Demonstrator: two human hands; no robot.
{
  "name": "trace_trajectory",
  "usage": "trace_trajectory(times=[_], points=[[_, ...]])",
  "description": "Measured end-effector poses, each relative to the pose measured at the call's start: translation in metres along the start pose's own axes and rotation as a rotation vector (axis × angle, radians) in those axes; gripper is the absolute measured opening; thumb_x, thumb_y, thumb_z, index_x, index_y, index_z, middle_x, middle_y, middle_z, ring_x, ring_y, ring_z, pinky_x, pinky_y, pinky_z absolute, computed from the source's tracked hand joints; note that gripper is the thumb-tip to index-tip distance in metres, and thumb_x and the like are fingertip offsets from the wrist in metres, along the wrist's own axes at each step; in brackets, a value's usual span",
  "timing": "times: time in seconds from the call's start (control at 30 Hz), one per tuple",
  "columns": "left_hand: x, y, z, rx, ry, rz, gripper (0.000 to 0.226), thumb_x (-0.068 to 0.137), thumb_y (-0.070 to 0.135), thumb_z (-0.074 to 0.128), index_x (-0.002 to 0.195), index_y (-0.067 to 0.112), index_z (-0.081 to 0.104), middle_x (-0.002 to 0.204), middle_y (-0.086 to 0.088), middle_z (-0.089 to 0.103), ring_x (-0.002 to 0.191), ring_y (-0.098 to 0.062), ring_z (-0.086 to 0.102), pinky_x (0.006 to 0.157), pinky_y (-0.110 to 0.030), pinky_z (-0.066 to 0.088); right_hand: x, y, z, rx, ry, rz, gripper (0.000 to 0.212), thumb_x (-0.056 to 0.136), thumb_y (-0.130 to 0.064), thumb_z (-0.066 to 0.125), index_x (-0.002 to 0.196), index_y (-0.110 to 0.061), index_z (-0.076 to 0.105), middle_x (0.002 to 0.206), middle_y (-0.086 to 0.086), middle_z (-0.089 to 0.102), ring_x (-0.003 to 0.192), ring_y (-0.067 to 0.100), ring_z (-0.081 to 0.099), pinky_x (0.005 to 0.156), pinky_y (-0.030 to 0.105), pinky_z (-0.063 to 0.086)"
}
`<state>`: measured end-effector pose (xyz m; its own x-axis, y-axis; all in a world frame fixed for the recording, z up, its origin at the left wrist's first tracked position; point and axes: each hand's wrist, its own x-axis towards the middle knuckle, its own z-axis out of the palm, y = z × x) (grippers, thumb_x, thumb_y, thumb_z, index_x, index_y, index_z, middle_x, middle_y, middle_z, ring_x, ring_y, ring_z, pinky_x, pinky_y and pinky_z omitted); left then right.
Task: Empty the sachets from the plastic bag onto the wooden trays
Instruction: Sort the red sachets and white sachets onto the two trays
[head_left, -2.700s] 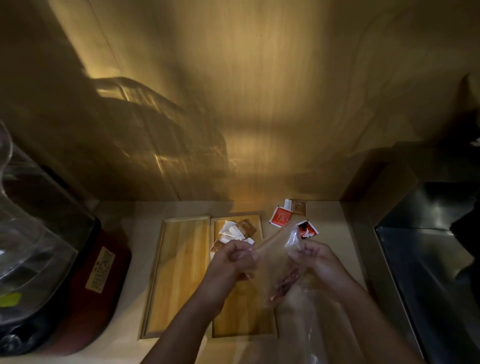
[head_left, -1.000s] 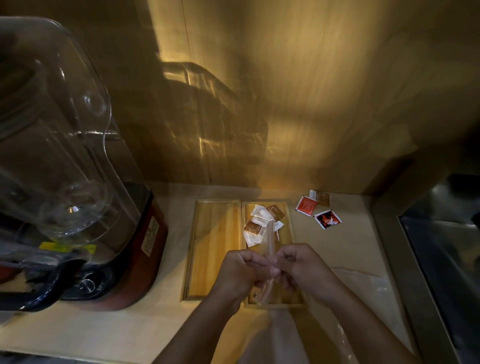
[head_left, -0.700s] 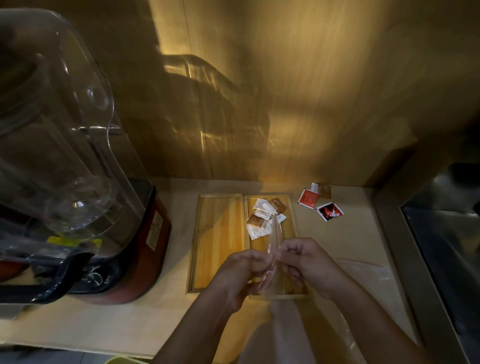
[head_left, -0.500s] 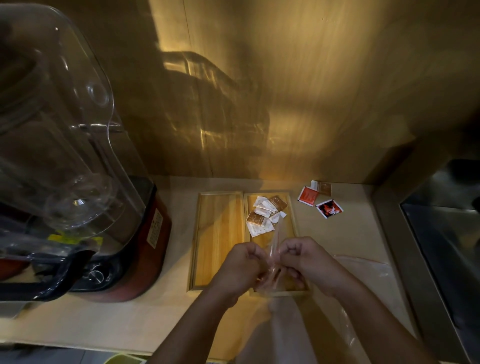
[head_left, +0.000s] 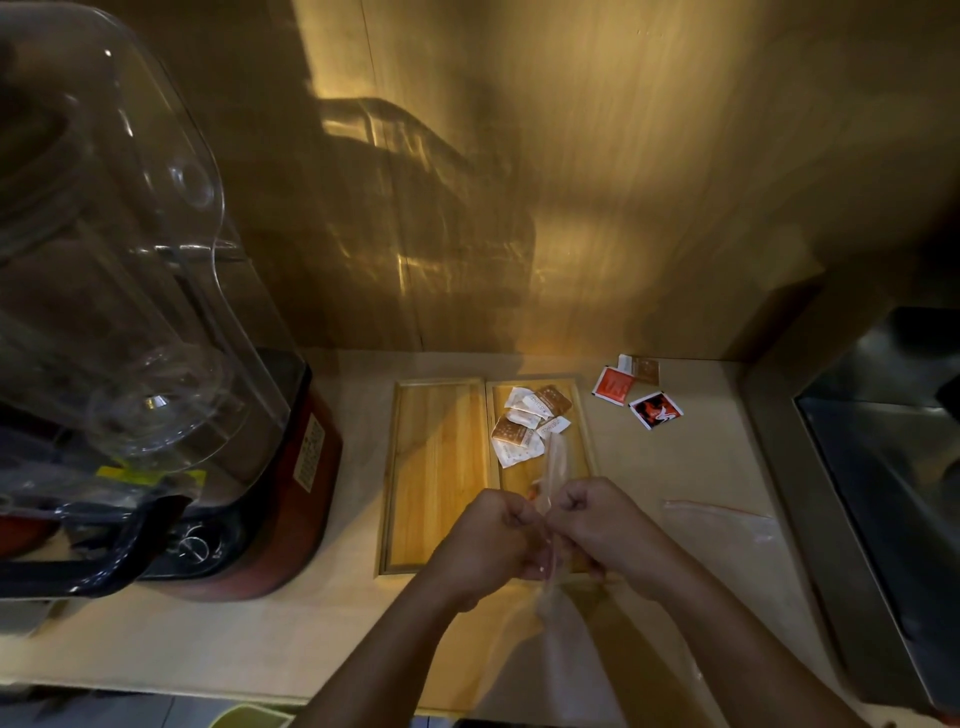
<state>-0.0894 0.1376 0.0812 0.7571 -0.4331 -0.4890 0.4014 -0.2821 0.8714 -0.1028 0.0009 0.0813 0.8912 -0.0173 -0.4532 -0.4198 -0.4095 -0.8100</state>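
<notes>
Since half a second ago my two fists have drawn closer together and dropped a little toward me, bunching the plastic bag (head_left: 555, 470) into a thin upright strip between them. My left hand (head_left: 491, 540) and right hand (head_left: 605, 525) both have their fingers curled tight and pinching the bag's film from either side, I judge so that I can work its mouth apart over the trays and let whatever is left fall straight down; something reddish shows inside near my knuckles, though I cannot tell how many sachets remain. I hold the bag above the right wooden tray (head_left: 582, 415), where a small heap of white and brown sachets (head_left: 527, 421) already lies at the far end. Beside it and touching, the left wooden tray (head_left: 436, 467) is bare. Three loose packets (head_left: 636, 387) sit off the trays on the pale tabletop (head_left: 701, 457), and another flat clear bag (head_left: 727, 525) lies to my right. A blender (head_left: 156, 332) with a clear cover stands at the left, a wood-panelled wall behind, and a steel sink (head_left: 893, 493) at the right; light is dim and amber.
</notes>
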Motion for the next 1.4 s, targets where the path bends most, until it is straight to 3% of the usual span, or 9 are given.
trace_trajectory(times=[0.17,0.3,0.5,0.63,0.8,0.93,1.13,1.23,1.4], points=[[-0.002,0.000,0.006,0.219,0.108,0.049,0.031,0.084,-0.001,0.047,0.058,0.015,0.052,0.056,-0.010,0.059,0.045,-0.018,0.056,0.051,-0.031,0.050,-0.001,-0.001,-0.001,-0.179,0.061,-0.050,0.035,0.080,-0.014,0.056,0.048,-0.019,0.041,0.053,-0.002,0.043,0.051,0.010,0.040,0.050,0.026,0.032],[-0.005,-0.001,0.017,0.537,0.242,0.157,0.016,0.086,0.010,0.047,0.072,0.010,0.055,0.070,-0.013,0.067,0.067,-0.031,0.066,0.064,-0.041,0.053,-0.004,-0.001,0.001,-0.306,0.117,-0.083,0.039,0.082,-0.020,0.056,0.048,-0.019,0.038,0.061,0.006,0.048,0.060,0.017,0.047,0.058,0.031,0.036],[-0.007,-0.001,0.027,0.665,0.350,0.203,0.020,0.089,0.017,0.045,0.085,0.005,0.060,0.086,-0.015,0.070,0.077,-0.027,0.064,0.059,-0.029,0.040,-0.007,-0.005,0.003,-0.344,0.169,-0.060,0.040,0.083,-0.026,0.056,0.047,-0.018,0.040,0.060,0.005,0.050,0.061,0.019,0.048,0.057,0.030,0.035],[-0.007,-0.002,0.016,0.737,0.434,0.113,0.020,0.089,0.022,0.046,0.087,0.007,0.059,0.092,-0.013,0.069,0.084,-0.029,0.064,0.068,-0.033,0.046,-0.012,0.000,-0.003,-0.466,0.219,-0.064,0.045,0.085,-0.030,0.053,0.045,-0.019,0.035,0.054,-0.002,0.043,0.062,0.020,0.045,0.054,0.028,0.030],[-0.008,-0.007,0.001,0.502,0.396,0.037,0.017,0.084,0.017,0.048,0.067,0.023,0.047,0.080,-0.009,0.068,0.073,-0.028,0.067,0.069,-0.048,0.057,-0.013,0.014,-0.022,-0.399,0.195,-0.078,0.042,0.080,-0.029,0.058,0.045,-0.019,0.036,0.049,-0.005,0.039,0.051,0.011,0.041,0.048,0.028,0.029],[-0.002,-0.010,0.013,0.540,0.302,0.103,0.017,0.078,0.032,0.059,0.084,0.032,0.043,0.071,0.011,0.056,0.066,-0.015,0.058,0.054,-0.030,0.043,-0.012,0.014,-0.013,-0.315,0.063,-0.173,0.040,0.075,-0.022,0.062,0.043,-0.021,0.038,0.046,-0.005,0.041,0.042,0.001,0.042,0.045,0.017,0.031],[0.013,0.001,0.017,0.668,0.203,0.232,0.011,0.082,0.019,0.055,0.086,0.018,0.066,0.078,-0.005,0.071,0.071,-0.025,0.066,0.061,-0.033,0.049,-0.012,0.017,-0.016,-0.438,0.059,-0.157,0.032,0.071,-0.023,0.059,0.048,-0.021,0.037,0.054,-0.004,0.047,0.057,0.013,0.045,0.057,0.030,0.035],[0.016,0.003,0.019,0.755,0.219,0.259,0.014,0.085,0.018,0.051,0.082,0.015,0.065,0.081,-0.011,0.071,0.072,-0.026,0.065,0.062,-0.035,0.049,-0.013,0.016,-0.015,-0.583,0.155,-0.157,0.031,0.078,-0.033,0.055,0.055,-0.027,0.036,0.078,0.003,0.064,0.077,0.024,0.059,0.060,0.028,0.035],[0.013,0.001,0.015,0.903,0.329,0.315,0.025,0.090,0.030,0.046,0.083,0.013,0.063,0.083,-0.012,0.070,0.078,-0.031,0.063,0.061,-0.034,0.043,-0.011,0.021,-0.015,-0.647,0.259,-0.281,0.029,0.092,-0.037,0.041,0.082,-0.016,0.059,0.091,0.011,0.070,0.087,0.031,0.063,0.062,0.030,0.036]])
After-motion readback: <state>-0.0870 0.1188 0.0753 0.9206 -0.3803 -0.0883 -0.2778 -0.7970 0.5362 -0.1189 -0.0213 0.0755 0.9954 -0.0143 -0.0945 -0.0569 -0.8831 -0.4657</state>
